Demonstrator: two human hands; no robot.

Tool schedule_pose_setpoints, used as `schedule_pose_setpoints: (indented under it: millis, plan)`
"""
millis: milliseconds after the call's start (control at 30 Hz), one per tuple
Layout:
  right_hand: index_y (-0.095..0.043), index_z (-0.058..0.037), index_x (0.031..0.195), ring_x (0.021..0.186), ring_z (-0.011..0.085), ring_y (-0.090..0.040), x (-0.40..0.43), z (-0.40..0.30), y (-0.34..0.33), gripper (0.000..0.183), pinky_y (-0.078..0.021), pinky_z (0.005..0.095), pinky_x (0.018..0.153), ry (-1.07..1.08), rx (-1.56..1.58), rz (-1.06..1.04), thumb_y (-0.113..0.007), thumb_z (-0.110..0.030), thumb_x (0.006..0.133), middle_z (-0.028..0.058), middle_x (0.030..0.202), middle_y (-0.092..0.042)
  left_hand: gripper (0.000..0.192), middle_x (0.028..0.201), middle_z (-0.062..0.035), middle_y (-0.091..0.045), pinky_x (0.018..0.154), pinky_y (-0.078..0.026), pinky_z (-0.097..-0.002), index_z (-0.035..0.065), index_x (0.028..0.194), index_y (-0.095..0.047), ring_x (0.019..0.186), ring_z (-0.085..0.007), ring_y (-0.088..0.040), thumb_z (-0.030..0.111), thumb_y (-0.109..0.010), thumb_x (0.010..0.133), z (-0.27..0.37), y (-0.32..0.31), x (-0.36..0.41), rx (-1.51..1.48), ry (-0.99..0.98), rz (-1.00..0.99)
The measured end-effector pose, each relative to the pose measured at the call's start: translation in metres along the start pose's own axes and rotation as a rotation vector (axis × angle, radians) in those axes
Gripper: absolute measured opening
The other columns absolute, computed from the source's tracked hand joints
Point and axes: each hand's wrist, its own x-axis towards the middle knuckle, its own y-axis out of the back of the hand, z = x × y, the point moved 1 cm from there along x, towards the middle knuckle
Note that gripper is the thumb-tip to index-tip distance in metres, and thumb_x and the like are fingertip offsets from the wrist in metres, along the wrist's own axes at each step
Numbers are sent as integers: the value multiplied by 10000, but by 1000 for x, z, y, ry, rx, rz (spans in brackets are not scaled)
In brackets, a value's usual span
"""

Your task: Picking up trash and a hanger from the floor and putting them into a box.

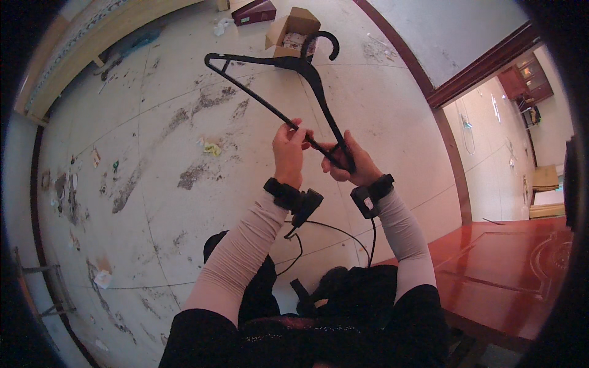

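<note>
A black plastic clothes hanger (317,87) is held up in front of me, its hook pointing away towards the top of the view. My right hand (354,161) grips one end of it, where the shoulder arm meets the straight bar. On that bar, a little to the left, the fingers of my left hand (292,149) pinch the hanger. Nothing hangs on it. Both wrists wear black straps with small black devices, and black cables run from these.
An open cardboard box (294,34) with packets inside stands on the tiled floor beyond the hanger, beside a dark red box (254,12). Dirt and litter mark the floor at the left. A red wooden door (501,276) is at the right, near a doorway.
</note>
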Motion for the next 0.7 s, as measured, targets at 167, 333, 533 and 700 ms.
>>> schedule_pose_setpoints:
  millis: [167,333,533,700]
  plan:
    - [-411,-41,1306,446,79,-382,-4,-3,-11,664,-305,215,457,103,-54,16,-249,-556,920,90,835,-613,226,864,-65,-605,702,-459,-282,23,1105,-485,782,-148,-578,119,-481,900,1,8,4,-13,-33,44]
    - [-385,-18,1314,501,127,-434,-6,-2,-6,542,-347,247,496,109,-62,55,-387,-389,919,108,875,-610,210,847,-64,-604,671,-468,-271,22,1089,-495,757,-144,-578,101,-478,895,5,9,4,-77,-34,26]
    - [-435,24,1260,641,218,-571,-2,-4,-13,507,-459,328,615,126,22,43,-418,-326,893,154,965,-608,207,835,-60,-605,636,-471,-263,27,1093,-501,735,-136,-575,80,-463,896,13,7,3,-147,-57,12]
    - [-520,44,1146,817,263,-596,0,-3,-6,434,-488,388,684,196,-48,33,-471,-287,870,148,992,-605,202,832,-55,-605,632,-472,-260,32,1089,-507,736,-133,-575,75,-460,898,18,5,0,-133,-107,0]
